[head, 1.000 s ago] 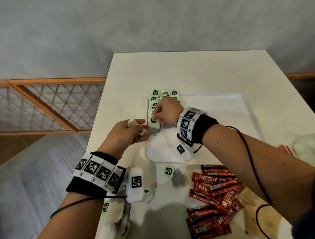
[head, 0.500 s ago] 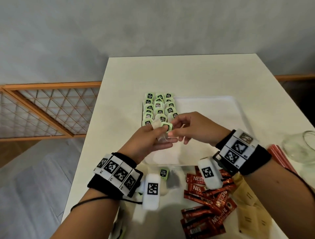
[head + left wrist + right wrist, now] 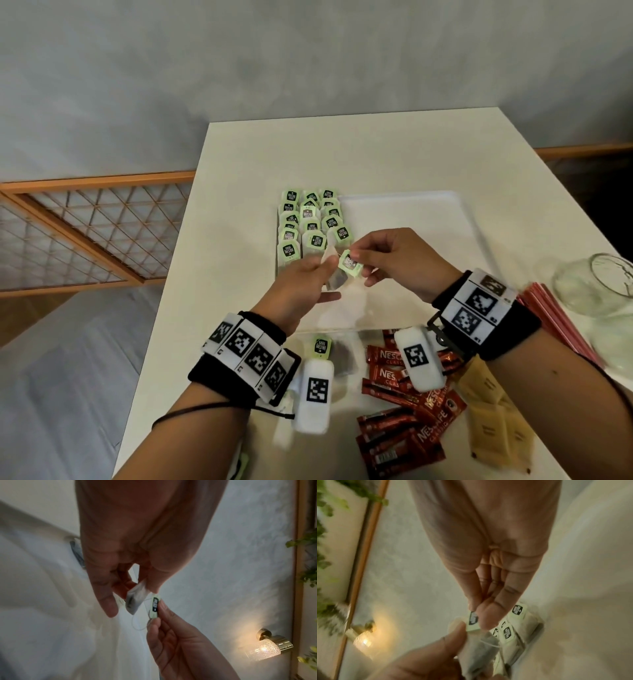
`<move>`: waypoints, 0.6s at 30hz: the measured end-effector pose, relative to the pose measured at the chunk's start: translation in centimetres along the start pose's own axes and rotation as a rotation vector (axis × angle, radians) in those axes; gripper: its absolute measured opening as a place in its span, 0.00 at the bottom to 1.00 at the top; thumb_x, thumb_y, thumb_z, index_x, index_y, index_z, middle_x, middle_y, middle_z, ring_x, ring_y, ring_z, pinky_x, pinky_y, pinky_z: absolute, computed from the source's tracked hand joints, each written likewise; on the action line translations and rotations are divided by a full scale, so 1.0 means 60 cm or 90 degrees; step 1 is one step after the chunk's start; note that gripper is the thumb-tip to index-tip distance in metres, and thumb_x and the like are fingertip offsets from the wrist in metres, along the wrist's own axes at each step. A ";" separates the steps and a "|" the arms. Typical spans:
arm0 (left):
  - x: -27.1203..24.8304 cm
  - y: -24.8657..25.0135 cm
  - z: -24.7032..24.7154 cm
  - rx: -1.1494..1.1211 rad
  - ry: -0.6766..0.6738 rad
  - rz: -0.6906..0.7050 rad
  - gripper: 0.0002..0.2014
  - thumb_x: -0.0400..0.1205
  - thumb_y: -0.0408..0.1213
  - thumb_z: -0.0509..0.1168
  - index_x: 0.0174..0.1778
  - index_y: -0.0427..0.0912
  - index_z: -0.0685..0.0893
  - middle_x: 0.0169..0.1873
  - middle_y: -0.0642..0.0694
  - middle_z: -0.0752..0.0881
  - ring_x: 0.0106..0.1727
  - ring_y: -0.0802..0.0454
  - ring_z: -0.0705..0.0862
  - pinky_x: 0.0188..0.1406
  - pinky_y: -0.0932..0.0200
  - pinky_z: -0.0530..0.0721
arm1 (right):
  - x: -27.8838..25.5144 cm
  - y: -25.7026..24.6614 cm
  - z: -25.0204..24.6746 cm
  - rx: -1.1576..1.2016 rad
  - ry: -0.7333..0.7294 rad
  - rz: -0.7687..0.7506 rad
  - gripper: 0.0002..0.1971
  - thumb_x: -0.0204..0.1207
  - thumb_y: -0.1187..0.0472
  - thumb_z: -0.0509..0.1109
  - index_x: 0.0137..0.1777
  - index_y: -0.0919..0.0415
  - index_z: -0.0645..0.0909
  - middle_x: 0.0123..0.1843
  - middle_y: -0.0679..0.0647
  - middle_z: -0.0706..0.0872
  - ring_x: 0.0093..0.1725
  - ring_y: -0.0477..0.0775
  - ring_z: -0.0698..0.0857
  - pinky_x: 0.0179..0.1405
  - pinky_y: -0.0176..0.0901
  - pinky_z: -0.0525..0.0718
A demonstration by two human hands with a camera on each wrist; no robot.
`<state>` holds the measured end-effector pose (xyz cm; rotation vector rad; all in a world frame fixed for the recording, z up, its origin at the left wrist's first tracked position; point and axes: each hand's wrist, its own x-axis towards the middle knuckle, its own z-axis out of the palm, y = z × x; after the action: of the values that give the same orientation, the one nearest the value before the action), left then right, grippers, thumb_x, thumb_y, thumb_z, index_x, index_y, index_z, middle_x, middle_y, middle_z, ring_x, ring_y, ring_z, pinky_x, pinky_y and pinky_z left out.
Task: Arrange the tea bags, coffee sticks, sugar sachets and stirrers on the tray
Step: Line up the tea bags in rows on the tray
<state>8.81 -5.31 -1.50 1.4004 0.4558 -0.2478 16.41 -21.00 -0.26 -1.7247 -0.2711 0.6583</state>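
Above the tray (image 3: 472,219), left hand (image 3: 301,284) pinches a tea bag (image 3: 334,279) and right hand (image 3: 404,263) pinches its green tag (image 3: 349,266) — likely still filling the tea-bag rows (image 3: 310,222) — next, lay it beside them.

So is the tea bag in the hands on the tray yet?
No. The left hand holds the tea bag above the tray while the right hand pinches its tag.

Smooth matt white table (image 3: 394,150); glossy white tray (image 3: 428,219); glossy red foil coffee sticks (image 3: 394,428); clear glass jar (image 3: 592,287); matt brown paper sugar sachets (image 3: 493,421).
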 end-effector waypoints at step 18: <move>-0.006 0.011 0.005 -0.046 0.041 0.034 0.12 0.88 0.38 0.61 0.50 0.36 0.88 0.42 0.39 0.92 0.43 0.47 0.92 0.43 0.55 0.91 | 0.006 -0.013 0.007 0.086 0.024 0.128 0.07 0.76 0.68 0.73 0.52 0.69 0.84 0.35 0.56 0.84 0.28 0.49 0.81 0.26 0.39 0.85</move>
<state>8.81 -5.54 -0.69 1.3501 0.4752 -0.1426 16.63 -20.28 0.30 -1.6448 -0.0262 0.7712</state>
